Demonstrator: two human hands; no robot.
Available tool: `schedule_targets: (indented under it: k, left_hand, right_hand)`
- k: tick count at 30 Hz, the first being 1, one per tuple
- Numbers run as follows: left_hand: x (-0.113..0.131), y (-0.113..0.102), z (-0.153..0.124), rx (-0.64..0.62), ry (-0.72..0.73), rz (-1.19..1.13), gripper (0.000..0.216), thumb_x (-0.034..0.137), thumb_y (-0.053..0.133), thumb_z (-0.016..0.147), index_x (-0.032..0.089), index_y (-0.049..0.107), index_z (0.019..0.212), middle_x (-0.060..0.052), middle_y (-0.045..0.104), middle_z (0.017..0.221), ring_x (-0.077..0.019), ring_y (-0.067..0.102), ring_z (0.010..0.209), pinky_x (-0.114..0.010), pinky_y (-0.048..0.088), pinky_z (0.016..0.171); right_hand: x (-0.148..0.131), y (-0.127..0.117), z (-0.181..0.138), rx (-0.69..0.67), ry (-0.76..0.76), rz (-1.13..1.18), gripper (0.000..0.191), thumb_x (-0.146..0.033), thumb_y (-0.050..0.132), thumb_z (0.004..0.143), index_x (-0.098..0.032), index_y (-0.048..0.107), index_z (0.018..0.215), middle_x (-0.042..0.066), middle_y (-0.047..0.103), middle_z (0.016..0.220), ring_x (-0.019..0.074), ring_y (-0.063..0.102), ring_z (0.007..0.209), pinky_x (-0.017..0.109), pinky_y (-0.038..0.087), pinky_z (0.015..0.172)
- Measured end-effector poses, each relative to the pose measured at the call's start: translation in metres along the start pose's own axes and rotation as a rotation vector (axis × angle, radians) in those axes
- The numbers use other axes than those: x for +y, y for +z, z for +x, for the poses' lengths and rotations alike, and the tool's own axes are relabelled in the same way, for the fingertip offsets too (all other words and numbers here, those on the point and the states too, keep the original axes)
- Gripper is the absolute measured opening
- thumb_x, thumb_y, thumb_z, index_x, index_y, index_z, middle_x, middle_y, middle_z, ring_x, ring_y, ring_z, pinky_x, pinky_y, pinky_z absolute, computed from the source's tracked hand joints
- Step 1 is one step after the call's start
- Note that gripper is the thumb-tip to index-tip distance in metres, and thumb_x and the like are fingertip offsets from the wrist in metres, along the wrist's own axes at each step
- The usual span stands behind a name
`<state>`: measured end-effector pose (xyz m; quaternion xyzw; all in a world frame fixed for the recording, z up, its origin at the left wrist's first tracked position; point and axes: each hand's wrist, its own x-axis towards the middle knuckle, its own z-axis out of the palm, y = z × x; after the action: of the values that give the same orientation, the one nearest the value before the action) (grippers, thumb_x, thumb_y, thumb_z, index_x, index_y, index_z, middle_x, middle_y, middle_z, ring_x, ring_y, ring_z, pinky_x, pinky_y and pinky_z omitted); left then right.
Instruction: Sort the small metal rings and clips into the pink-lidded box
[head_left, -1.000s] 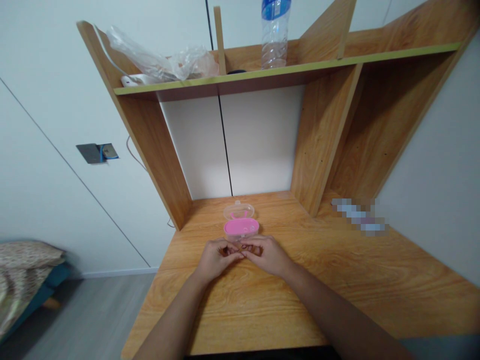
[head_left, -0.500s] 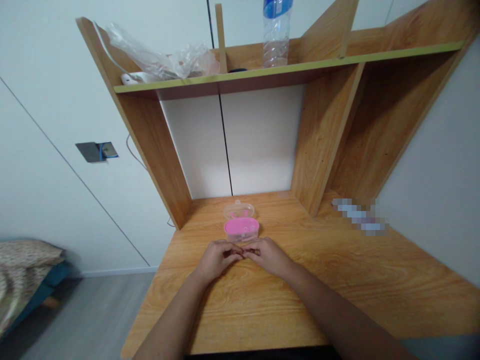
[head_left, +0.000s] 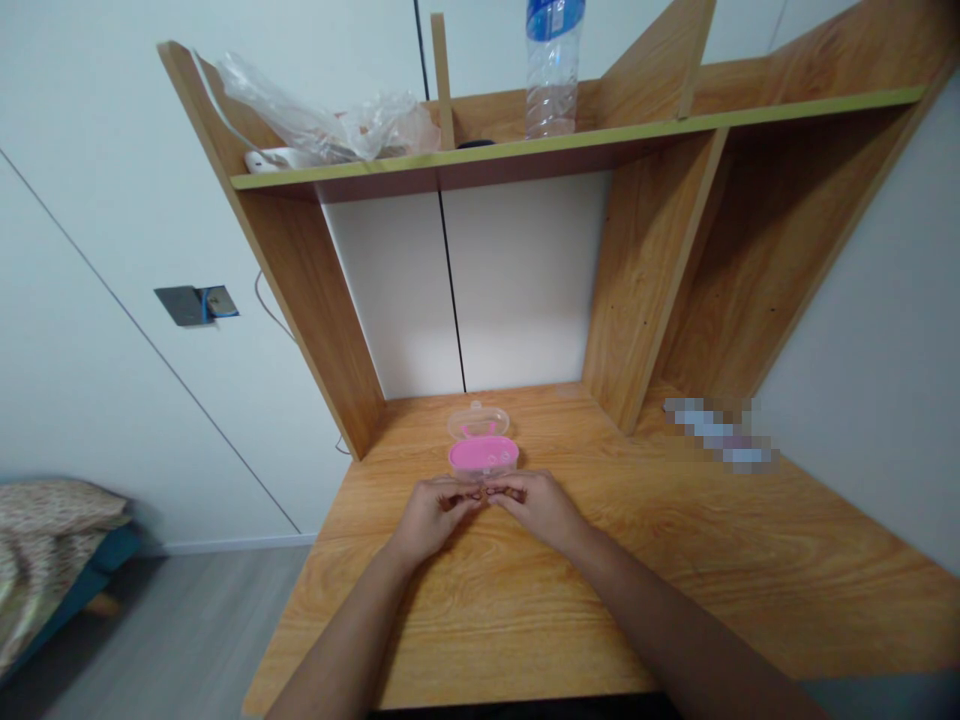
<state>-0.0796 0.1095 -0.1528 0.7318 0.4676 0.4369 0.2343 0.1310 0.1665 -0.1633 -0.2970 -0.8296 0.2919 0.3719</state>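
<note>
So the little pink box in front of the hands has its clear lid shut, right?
Not quite. The head view shows the pink box with its clear lid swung open and standing behind it, not shut. It does sit on the desk just beyond the left hand and right hand.

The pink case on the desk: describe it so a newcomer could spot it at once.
Start at the wooden desk under the shelf unit. At its middle, just beyond the left hand and right hand, sits the pink case, its clear lid hinged open behind. It is the only pink thing there.
</note>
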Motion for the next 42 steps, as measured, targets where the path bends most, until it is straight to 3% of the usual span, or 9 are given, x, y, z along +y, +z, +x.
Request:
schedule_targets:
  k: [5,10,13,16,24,34,42]
  left_hand:
    - [0.002,0.0,0.0,0.069,-0.028,0.027,0.015,0.021,0.073,0.085,0.023,0.08,0.098,-0.006,0.08,0.097,-0.0194,0.073,0.084,-0.029,0.055,0.079]
    - [0.0,0.001,-0.002,0.144,-0.035,0.028,0.013,0.027,0.079,0.08,0.018,0.08,0.088,-0.007,0.078,0.082,-0.0171,0.067,0.068,-0.029,0.052,0.068]
    - [0.0,0.001,-0.003,0.16,-0.026,0.014,0.015,0.029,0.081,0.077,0.015,0.078,0.083,-0.007,0.076,0.076,-0.017,0.065,0.068,-0.029,0.052,0.067]
    - [0.001,0.001,-0.004,0.168,-0.025,-0.004,0.016,0.029,0.083,0.075,0.015,0.075,0.077,-0.005,0.074,0.073,-0.0161,0.063,0.067,-0.028,0.051,0.067]
    - [0.003,0.0,-0.004,0.188,-0.032,-0.024,0.016,0.027,0.085,0.072,0.016,0.074,0.074,-0.003,0.073,0.072,-0.0145,0.062,0.067,-0.025,0.048,0.066]
    - [0.0,0.003,-0.001,0.159,-0.023,-0.005,0.015,0.029,0.077,0.082,0.018,0.08,0.092,-0.007,0.078,0.083,-0.0166,0.067,0.07,-0.027,0.052,0.069]
    - [0.005,0.001,-0.001,0.114,-0.05,-0.042,0.018,0.021,0.069,0.087,0.021,0.08,0.102,-0.008,0.08,0.102,-0.0211,0.074,0.091,-0.034,0.057,0.09]
  right_hand:
    - [-0.002,0.001,0.0,0.033,-0.042,0.043,0.026,-0.014,0.068,0.087,-0.029,0.078,0.105,0.003,0.079,0.105,0.0209,0.075,0.094,0.032,0.057,0.086]
    - [-0.007,-0.001,-0.001,0.08,-0.045,0.072,0.021,-0.014,0.07,0.085,-0.027,0.079,0.099,0.003,0.08,0.098,0.0194,0.075,0.086,0.03,0.058,0.079]
    - [-0.009,-0.002,-0.002,0.11,-0.05,0.089,0.016,-0.016,0.075,0.082,-0.025,0.078,0.095,0.003,0.079,0.094,0.0176,0.072,0.079,0.028,0.056,0.072]
    - [-0.011,-0.002,-0.002,0.147,-0.089,0.094,0.011,-0.018,0.08,0.078,-0.023,0.076,0.087,0.003,0.077,0.09,0.0182,0.071,0.08,0.029,0.055,0.074]
    - [-0.005,0.0,-0.001,0.189,-0.139,0.115,0.017,-0.017,0.083,0.074,-0.022,0.067,0.079,0.002,0.072,0.085,0.0177,0.067,0.079,0.028,0.052,0.073]
    - [-0.009,-0.002,-0.001,0.136,-0.17,0.051,0.017,-0.013,0.071,0.084,-0.025,0.076,0.096,0.004,0.075,0.096,0.0188,0.07,0.088,0.03,0.055,0.078]
    - [-0.005,0.0,-0.002,0.114,-0.147,0.052,0.021,-0.027,0.063,0.094,-0.028,0.077,0.11,0.005,0.073,0.098,0.0174,0.068,0.083,0.028,0.056,0.072]
